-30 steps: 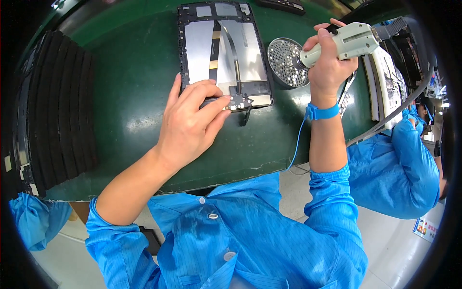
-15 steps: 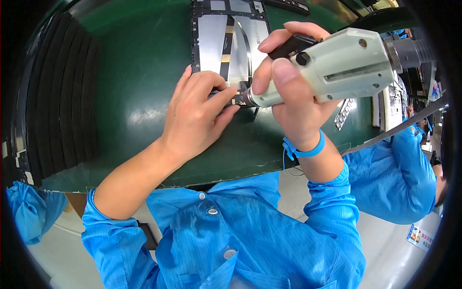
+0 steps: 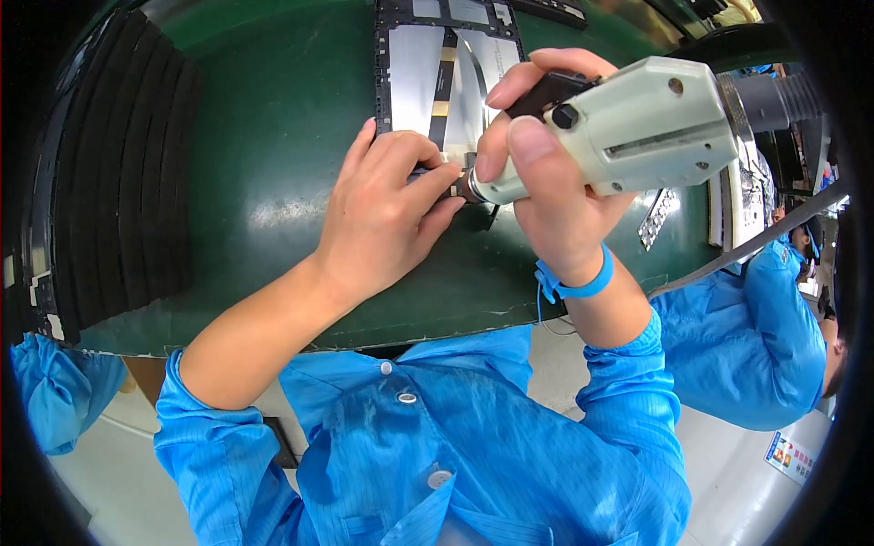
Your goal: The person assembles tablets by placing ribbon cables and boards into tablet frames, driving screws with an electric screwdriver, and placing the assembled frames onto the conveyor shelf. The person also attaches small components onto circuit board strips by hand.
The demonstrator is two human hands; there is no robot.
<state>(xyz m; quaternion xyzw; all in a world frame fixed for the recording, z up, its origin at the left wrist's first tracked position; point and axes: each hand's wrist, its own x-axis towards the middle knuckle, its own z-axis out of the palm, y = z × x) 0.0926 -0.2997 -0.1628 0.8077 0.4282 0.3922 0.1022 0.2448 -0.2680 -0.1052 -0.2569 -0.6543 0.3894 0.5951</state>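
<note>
On the green work surface lies an opened tablet chassis (image 3: pixel 419 86), with silver panels, a black frame and a dark ribbon cable (image 3: pixel 443 91) along its middle. My left hand (image 3: pixel 387 205) is closed at the chassis's near end, thumb and fingertips pinched together there; what they pinch is hidden behind the fingers. My right hand (image 3: pixel 560 173) is wrapped round a pale green electric screwdriver (image 3: pixel 655 123) with a black lever. The tool lies nearly level, its narrow nose by my left fingertips at the chassis's near edge. Its bit is hidden.
A stack of black panels (image 3: pixel 118 182) stands at the left. Right of my hands lies a small perforated metal strip (image 3: pixel 655 218). A grey cable (image 3: pixel 765 238) crosses at the right, near a co-worker's blue sleeve (image 3: pixel 774 300). The green table (image 3: pixel 264 264) ends in front of me.
The chassis and my left hand have shifted slightly to the right. The screwdriver stays at nearly the same place, its nose still at the chassis's near edge.
</note>
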